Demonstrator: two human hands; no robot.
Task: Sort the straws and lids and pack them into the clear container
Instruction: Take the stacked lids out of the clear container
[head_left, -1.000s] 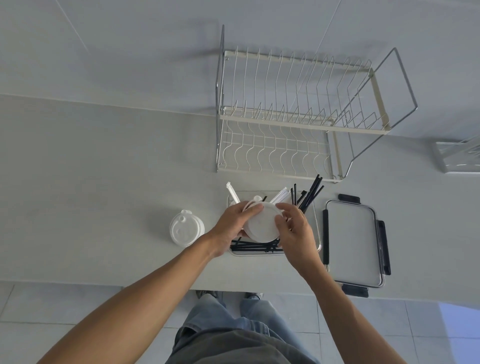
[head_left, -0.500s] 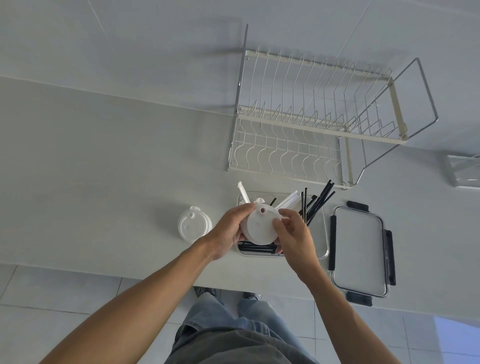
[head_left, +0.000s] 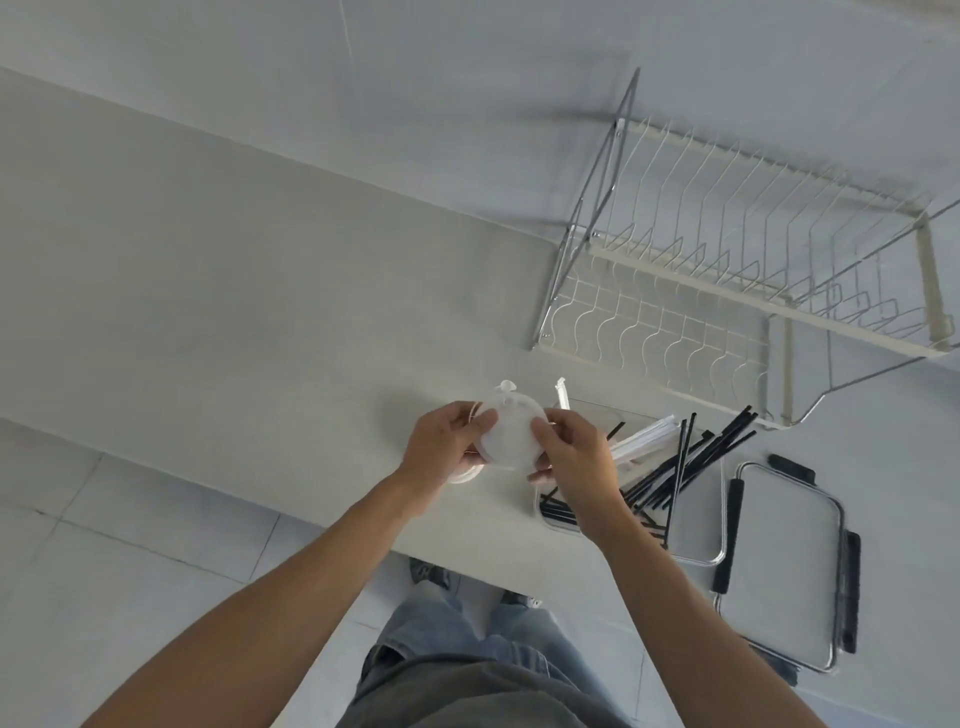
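Both hands hold a round white cup lid (head_left: 511, 435) above the counter, just left of the clear container (head_left: 696, 556). My left hand (head_left: 445, 448) grips its left rim and my right hand (head_left: 574, 454) its right rim. The rim of another white lid (head_left: 464, 475) shows under my left hand; whether it rests on the counter or is held I cannot tell. Several black straws (head_left: 691, 465) and white wrapped straws (head_left: 647, 439) lie in the container and stick out over its far edge.
The container's clear cover (head_left: 782, 566) with black clips lies on the counter to the right. A wire dish rack (head_left: 727, 306) stands behind against the wall. The counter's front edge runs just below my hands, with floor tiles and my legs beneath.
My hands have carried the lid leftward, from above the container to beside its left edge, where the other lid stood. The camera has swung left and tilted.
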